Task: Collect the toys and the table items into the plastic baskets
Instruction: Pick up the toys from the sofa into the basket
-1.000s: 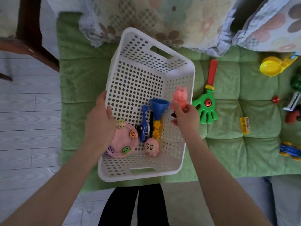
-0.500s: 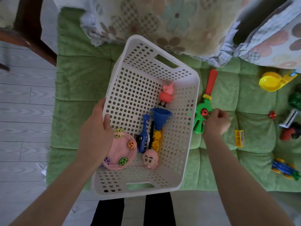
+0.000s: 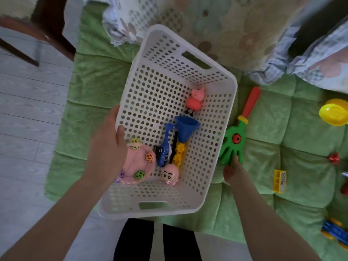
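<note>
Floral bedding (image 3: 226,25) overlaps green quilted pad (image 3: 310,181); pale plank floor (image 3: 28,119) alongside.

Recorded pale grey plank floor (image 3: 28,110) at left, dark wooden furniture leg (image 3: 54,34) top left, green quilted pad (image 3: 90,81) beneath floral bedding (image 3: 226,25).

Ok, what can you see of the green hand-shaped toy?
The green hand toy looks like hard plastic: a flat splayed palm with a red round button, a yellow collar and a red stick handle pointing away. It is outside the white basket, by its right wall, over the green quilt. The right hand pinches its finger end.
</note>
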Available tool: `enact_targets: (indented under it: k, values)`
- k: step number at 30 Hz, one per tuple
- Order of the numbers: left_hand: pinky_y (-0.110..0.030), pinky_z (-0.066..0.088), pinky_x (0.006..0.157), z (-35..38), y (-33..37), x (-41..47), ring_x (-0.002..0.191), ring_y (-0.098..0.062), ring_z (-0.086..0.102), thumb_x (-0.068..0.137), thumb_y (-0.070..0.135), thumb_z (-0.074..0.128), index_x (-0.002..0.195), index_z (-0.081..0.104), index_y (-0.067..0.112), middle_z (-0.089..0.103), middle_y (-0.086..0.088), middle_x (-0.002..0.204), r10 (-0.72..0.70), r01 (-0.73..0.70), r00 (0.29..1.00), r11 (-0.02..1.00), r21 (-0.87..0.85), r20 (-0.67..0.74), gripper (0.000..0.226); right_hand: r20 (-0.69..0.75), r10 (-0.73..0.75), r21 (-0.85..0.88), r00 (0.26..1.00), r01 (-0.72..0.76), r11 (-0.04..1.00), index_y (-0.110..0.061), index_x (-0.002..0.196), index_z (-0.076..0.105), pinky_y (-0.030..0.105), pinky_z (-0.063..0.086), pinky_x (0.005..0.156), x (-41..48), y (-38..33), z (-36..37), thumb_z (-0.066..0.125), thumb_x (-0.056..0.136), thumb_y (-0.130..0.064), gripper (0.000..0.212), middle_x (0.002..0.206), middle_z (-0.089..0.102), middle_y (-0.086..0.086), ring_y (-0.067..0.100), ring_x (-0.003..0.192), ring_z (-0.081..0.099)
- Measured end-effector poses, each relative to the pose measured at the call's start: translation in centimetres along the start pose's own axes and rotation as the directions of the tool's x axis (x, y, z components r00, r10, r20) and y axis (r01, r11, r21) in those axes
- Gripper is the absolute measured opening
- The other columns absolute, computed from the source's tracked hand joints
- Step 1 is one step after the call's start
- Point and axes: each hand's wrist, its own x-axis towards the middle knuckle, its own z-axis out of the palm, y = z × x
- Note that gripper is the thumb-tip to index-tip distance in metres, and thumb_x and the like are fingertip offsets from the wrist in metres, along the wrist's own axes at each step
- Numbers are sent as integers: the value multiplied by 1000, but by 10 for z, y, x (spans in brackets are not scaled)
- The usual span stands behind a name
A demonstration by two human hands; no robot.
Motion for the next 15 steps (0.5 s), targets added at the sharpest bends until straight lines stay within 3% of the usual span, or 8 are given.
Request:
enact_targets:
  k: [2,4,6,8,11,13,15]
  values:
    - [5,34,52,2,0,0,58,2,43,97,3,36,138,38,8,47,4,93,-7,7,1000,1000,0,0,42,21,-35,193,999,30,981,-40,67,62,13,46,62,-4,-4,2,60,8,-89,77,48,59,-28,-9,52,56]
    - [-2,37,52,2,-3,1,58,3,48,97,5,35,140,36,10,48,4,94,-13,13,1000,1000,5,10,42,-80,-63,378,995,89,921,-33,70,61,8,45,51,-29,-14,15,70,49,-74,47,46,60,-20,-8,46,57]
    - [-15,34,54,0,-5,3,62,-4,47,98,7,34,141,34,12,49,3,96,-34,34,999,999,2,28,43,-185,7,596,983,107,796,-16,74,58,9,43,40,-41,-18,19,56,87,-42,30,44,61,-9,-2,37,56]
    - [-25,34,66,-1,-8,5,74,-15,48,98,8,34,140,35,12,49,1,97,-45,45,998,999,-8,38,42,-162,-17,646,987,119,754,-11,79,55,10,43,39,-66,-21,31,51,93,-30,24,46,61,-5,0,37,54]
    - [-29,35,69,-4,-10,2,78,-19,50,98,9,34,140,34,11,54,-4,98,-33,35,997,999,-22,73,42,-133,-125,618,983,180,765,-9,86,61,11,49,47,-108,-6,54,50,92,-26,21,61,67,-2,1,48,60]
    - [-31,37,71,-5,-9,-1,79,-19,50,98,10,34,140,34,10,56,-7,101,-23,26,996,999,-32,81,41,-89,-170,552,981,190,812,-4,94,64,18,56,58,-129,13,74,53,88,-25,24,79,73,4,8,64,69]
    - [-30,36,70,-7,-5,-5,77,-16,49,98,10,34,138,36,8,52,-2,99,0,4,996,999,-41,93,40,-60,-154,480,986,164,862,-1,94,64,19,57,58,-144,32,102,55,88,-19,21,77,73,5,9,64,69]
